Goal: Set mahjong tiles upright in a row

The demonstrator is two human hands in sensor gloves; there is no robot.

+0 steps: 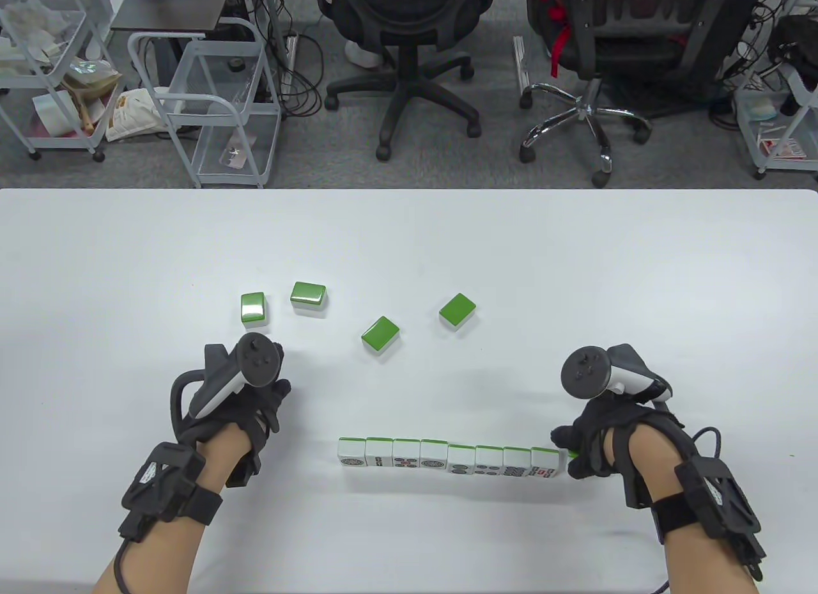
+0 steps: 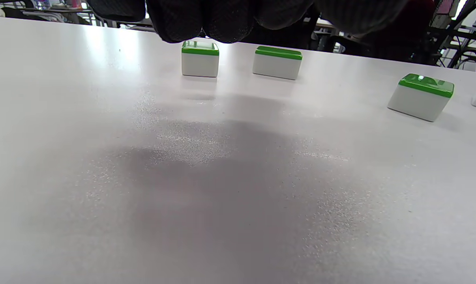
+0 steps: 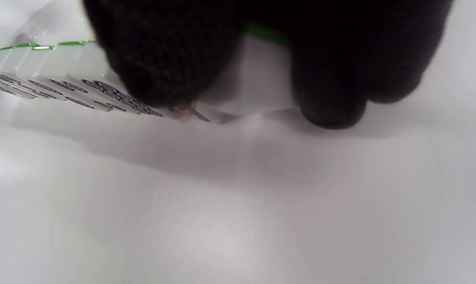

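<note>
Several mahjong tiles stand upright in a row [image 1: 447, 458] near the front of the white table [image 1: 409, 249], faces toward me. My right hand [image 1: 575, 456] pinches one more tile [image 3: 257, 79] at the row's right end, touching the last tile; only a green sliver of it [image 1: 571, 454] shows in the table view. Several loose tiles lie green back up farther away [image 1: 253, 307], [image 1: 309, 295], [image 1: 381, 334], [image 1: 457, 310]. My left hand [image 1: 255, 408] is empty, fingers [image 2: 222, 19] curled, just in front of the leftmost loose tile [image 2: 200, 59].
The row [image 3: 44, 75] runs away to the left in the right wrist view. Behind the table's far edge stand two office chairs [image 1: 402, 50] and wire carts [image 1: 211, 108] on the floor.
</note>
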